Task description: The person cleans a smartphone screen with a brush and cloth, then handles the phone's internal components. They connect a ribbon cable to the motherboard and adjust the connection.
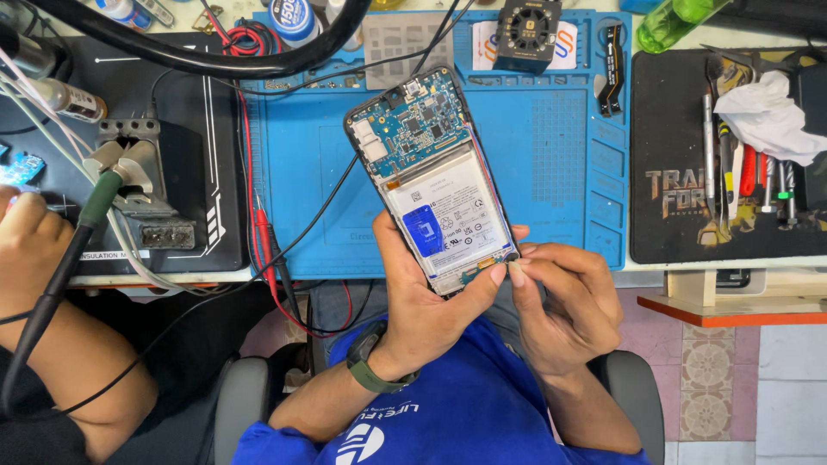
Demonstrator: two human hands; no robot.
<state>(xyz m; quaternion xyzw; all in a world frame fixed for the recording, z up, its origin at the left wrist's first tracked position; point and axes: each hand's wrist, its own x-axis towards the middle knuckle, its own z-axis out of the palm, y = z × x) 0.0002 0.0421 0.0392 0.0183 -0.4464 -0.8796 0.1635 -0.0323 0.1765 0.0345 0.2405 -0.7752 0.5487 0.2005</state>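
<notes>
We see an opened phone (437, 176), back cover off, held tilted above the blue silicone work mat (560, 155). The left hand (426, 306) grips it from below, palm behind the lower end, thumb laid across the bottom edge. The right hand (560, 297) is pinched at the phone's lower right corner, fingertips pressed together on something too small for us to tell.

Inside the phone shell: a blue circuit board (413, 116) in the upper part, and below it a white rectangular battery (444, 211) with a blue square label (423, 231) on its lower left.

Containers along the mat's far edge: a green translucent bottle (676, 21) lying on its side, and a round blue-and-white tub (293, 17), contents not visible. A small black square fixture (527, 33) sits on a white card.

To the right, a black mat with pale lettering (689, 189) carries a row of metal tweezers and screwdrivers (741, 181) and a crumpled white tissue (767, 116).

On the left, a black mat (185, 112) holds a grey metal stand (142, 176). Another person's hand (30, 237) rests there, beside a green-sleeved black cable (65, 258). Red and black probe leads (267, 237) hang over the table edge.

The wrist of the left hand wears a dark green watch (370, 362), texture rubbery.
</notes>
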